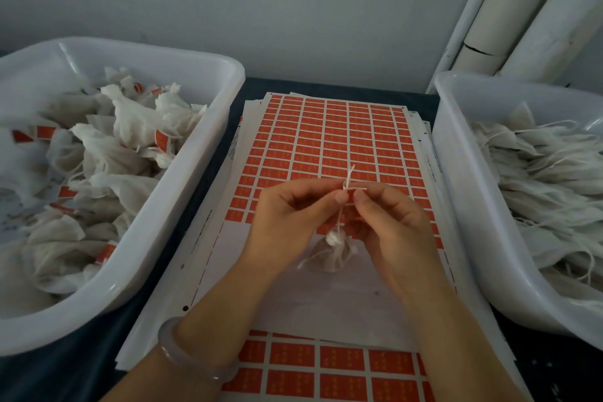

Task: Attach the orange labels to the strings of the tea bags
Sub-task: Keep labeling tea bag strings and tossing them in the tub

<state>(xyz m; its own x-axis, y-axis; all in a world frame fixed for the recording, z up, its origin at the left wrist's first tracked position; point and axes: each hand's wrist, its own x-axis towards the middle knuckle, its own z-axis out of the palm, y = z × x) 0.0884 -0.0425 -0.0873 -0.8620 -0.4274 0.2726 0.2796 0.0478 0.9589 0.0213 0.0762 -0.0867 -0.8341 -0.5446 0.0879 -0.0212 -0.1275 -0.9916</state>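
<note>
My thumbs cover nearly all of the orange label [350, 196] I'm pinching at the string [347, 178], so only a sliver shows. The print on the label sheet [326, 140] is way too tiny and blurry to read, and my left hand [287, 222] and right hand [391, 225] hide a chunk of its rows. The left tub [208, 127] and right tub [456, 173] both run off the frame edges, same with the sheet's bottom.

Small white tea bag [332, 254], string [339, 215] drawn upward, over orange labels [326, 140].

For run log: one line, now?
left hand, right hand: pinch orange paper label on white string | white mesh tea bag: below hands
</note>
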